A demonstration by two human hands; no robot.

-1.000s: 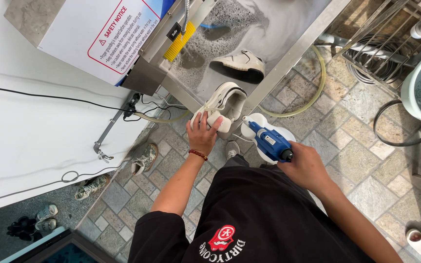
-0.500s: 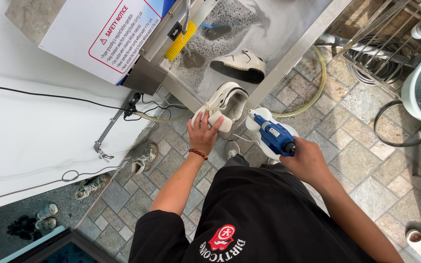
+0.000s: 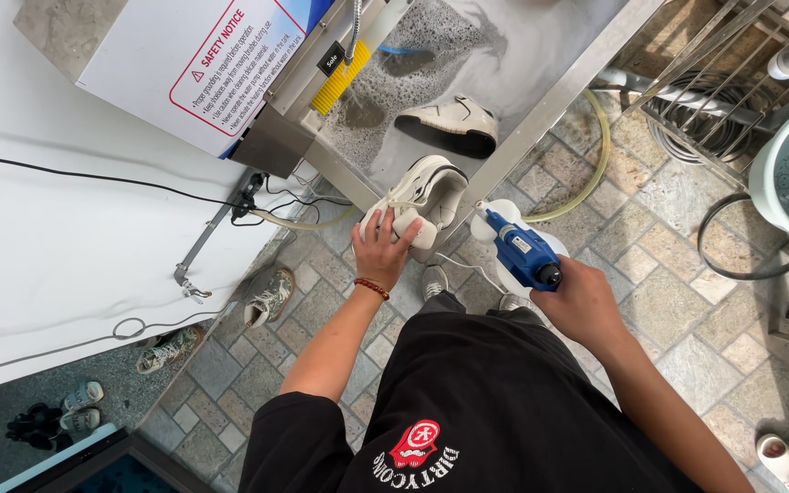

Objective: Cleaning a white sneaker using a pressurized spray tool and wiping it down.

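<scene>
The left hand [image 3: 379, 253] has its grip clenched on the heel of a white sneaker [image 3: 420, 198] resting at the metal wash basin's [image 3: 554, 87] near edge. The right hand [image 3: 581, 304] grasps a blue spray gun [image 3: 524, 256], its nozzle just beside that sneaker. A second white shoe [image 3: 448, 122] lies in the foamy basin.

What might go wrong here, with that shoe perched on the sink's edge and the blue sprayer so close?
The cream white sneaker rests on the rim of the steel wash basin, steadied only by the left hand; it may tip to the stone-tiled floor. The blue and white handheld sprayer in the right hand points toward the shoe, so spray might hit the black cables nearby.
</scene>
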